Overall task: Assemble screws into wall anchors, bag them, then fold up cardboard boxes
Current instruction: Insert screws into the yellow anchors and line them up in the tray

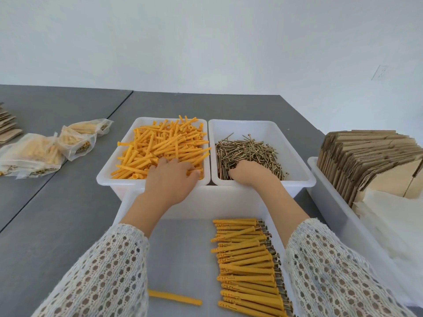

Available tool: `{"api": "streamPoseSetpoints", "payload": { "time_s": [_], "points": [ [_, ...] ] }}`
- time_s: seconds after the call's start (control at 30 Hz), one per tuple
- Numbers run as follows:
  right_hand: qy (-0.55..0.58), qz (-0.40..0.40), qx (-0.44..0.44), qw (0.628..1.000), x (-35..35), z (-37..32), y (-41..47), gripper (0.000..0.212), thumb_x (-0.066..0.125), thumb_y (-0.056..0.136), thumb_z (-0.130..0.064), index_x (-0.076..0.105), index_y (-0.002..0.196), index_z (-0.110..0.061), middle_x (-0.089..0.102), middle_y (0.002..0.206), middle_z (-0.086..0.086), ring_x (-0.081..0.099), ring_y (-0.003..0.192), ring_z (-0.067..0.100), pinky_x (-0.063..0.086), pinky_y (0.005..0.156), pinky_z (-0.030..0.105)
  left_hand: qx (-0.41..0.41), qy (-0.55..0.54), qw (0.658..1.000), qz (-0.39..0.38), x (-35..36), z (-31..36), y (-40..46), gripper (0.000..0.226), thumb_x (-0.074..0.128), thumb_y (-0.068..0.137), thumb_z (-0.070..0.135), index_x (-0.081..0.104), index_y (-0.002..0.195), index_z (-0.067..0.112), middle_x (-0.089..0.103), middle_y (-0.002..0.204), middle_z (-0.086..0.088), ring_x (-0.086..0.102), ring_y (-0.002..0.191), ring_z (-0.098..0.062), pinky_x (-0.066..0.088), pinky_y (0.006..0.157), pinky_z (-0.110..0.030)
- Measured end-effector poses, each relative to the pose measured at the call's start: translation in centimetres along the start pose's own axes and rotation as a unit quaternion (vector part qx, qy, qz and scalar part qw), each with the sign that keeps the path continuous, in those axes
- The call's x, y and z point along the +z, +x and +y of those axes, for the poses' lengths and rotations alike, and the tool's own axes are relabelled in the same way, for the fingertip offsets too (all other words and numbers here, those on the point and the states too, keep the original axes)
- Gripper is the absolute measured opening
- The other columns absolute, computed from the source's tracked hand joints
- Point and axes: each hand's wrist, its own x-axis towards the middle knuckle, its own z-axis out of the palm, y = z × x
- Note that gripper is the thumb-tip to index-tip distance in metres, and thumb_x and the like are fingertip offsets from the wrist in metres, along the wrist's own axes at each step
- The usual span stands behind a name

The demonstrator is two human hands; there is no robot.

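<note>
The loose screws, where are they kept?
In the head view, the screws fill the white bin right of the anchor bin, where the right hand digs into them.

Both arms wear cream open-knit sleeves with honeycomb holes.

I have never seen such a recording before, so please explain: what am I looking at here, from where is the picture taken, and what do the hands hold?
There is no machine here. A camera worn on a person's head looks down at their two bare hands. The left hand reaches into a white bin of orange wall anchors. The right hand digs into a bin of screws; what either hand grips is hidden. In the near tray lie assembled anchors in a row, and one loose anchor. On the grey table, filled bags lie at the left; flat cardboard boxes stand at the right.
</note>
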Motion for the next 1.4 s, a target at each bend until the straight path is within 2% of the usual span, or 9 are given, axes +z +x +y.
{"api": "streamPoseSetpoints", "payload": {
  "time_s": [0.23,0.47,0.53,0.6,0.7,0.83,1.1,1.3,1.4],
  "points": [
    [0.033,0.084,-0.026,0.996,0.3,0.3,-0.2,0.029,0.045,0.091,-0.022,0.035,0.063,-0.016,0.039,0.063,-0.001,0.038,0.06,0.02,0.033,0.058,0.029,0.035,-0.079,0.994,0.068,0.3,0.1,-0.2,0.025,0.04,0.097,0.024,0.064,0.091,0.027,0.066,0.09,0.008,0.052,0.097,-0.022,0.033,0.083,-0.038],
    [0.174,0.32,-0.109,0.925,0.2,-0.3,-1.7,0.015,0.05,0.093,-0.011,0.063,0.092,-0.017,0.065,0.08,-0.001,0.059,0.074,0.015,0.047,0.064,0.029,0.1,-0.102,0.976,0.164,0.6,1.3,-0.6,0.023,0.035,0.107,0.024,0.057,0.101,0.024,0.065,0.098,0.008,0.058,0.096,-0.02,0.036,0.091,-0.039],
    [0.273,0.344,-0.134,0.888,0.0,-0.9,-2.0,0.011,0.055,0.091,-0.008,0.062,0.094,-0.016,0.068,0.078,-0.002,0.059,0.073,0.0,0.044,0.068,0.014,0.127,-0.112,0.969,0.181,0.6,1.5,-0.7,0.025,0.035,0.108,0.022,0.06,0.109,0.018,0.063,0.096,0.004,0.058,0.092,-0.023,0.038,0.081,-0.037],
    [0.381,0.335,-0.151,0.848,0.2,-1.6,-2.2,0.016,0.057,0.09,-0.003,0.055,0.101,-0.016,0.07,0.072,-0.002,0.056,0.061,-0.005,0.039,0.067,0.005,0.14,-0.127,0.965,0.185,0.6,1.6,-0.8,0.027,0.035,0.108,0.024,0.061,0.11,0.014,0.06,0.091,0.001,0.057,0.082,-0.025,0.042,0.068,-0.038],
    [0.502,0.294,-0.16,0.798,0.5,-2.6,-2.5,0.037,0.055,0.091,0.004,0.04,0.119,-0.016,0.071,0.073,0.006,0.061,0.054,0.007,0.051,0.062,0.022,0.127,-0.118,0.967,0.188,0.7,1.6,-0.9,0.025,0.033,0.108,0.03,0.053,0.099,0.019,0.056,0.085,0.005,0.054,0.074,-0.021,0.042,0.056,-0.037],
    [0.568,0.291,-0.168,0.751,0.3,-3.1,-2.9,0.049,0.055,0.092,0.006,0.03,0.128,-0.016,0.07,0.074,0.012,0.066,0.054,0.017,0.054,0.059,0.022,0.121,-0.113,0.971,0.174,0.7,1.5,-0.8,0.023,0.033,0.108,0.031,0.042,0.089,0.022,0.057,0.082,0.004,0.054,0.072,-0.022,0.04,0.055,-0.035],
    [0.562,0.278,-0.178,0.758,0.7,-3.6,-3.1,0.041,0.057,0.092,0.005,0.032,0.12,-0.011,0.07,0.07,0.012,0.066,0.053,0.02,0.054,0.058,0.022,0.14,-0.153,0.967,0.151,0.6,1.5,-0.7,0.027,0.036,0.108,0.029,0.045,0.086,0.017,0.054,0.077,0.001,0.051,0.068,-0.023,0.041,0.06,-0.042],
    [0.533,0.239,-0.226,0.779,1.5,-4.5,-3.6,0.017,0.061,0.092,0.002,0.048,0.101,-0.001,0.065,0.063,0.02,0.063,0.047,0.019,0.053,0.049,0.027,0.144,-0.199,0.958,0.146,0.6,1.3,-0.7,0.03,0.038,0.108,0.025,0.04,0.078,0.018,0.039,0.066,0.009,0.037,0.058,-0.011,0.025,0.056,-0.033],
    [0.563,0.261,-0.208,0.756,1.2,-4.4,-3.6,0.012,0.058,0.093,0.004,0.049,0.101,0.003,0.067,0.067,0.02,0.063,0.049,0.02,0.053,0.049,0.027,0.136,-0.201,0.96,0.142,0.5,1.4,-0.7,0.031,0.038,0.107,0.025,0.041,0.078,0.018,0.041,0.066,0.008,0.038,0.059,-0.012,0.026,0.056,-0.033]
  ]
}}
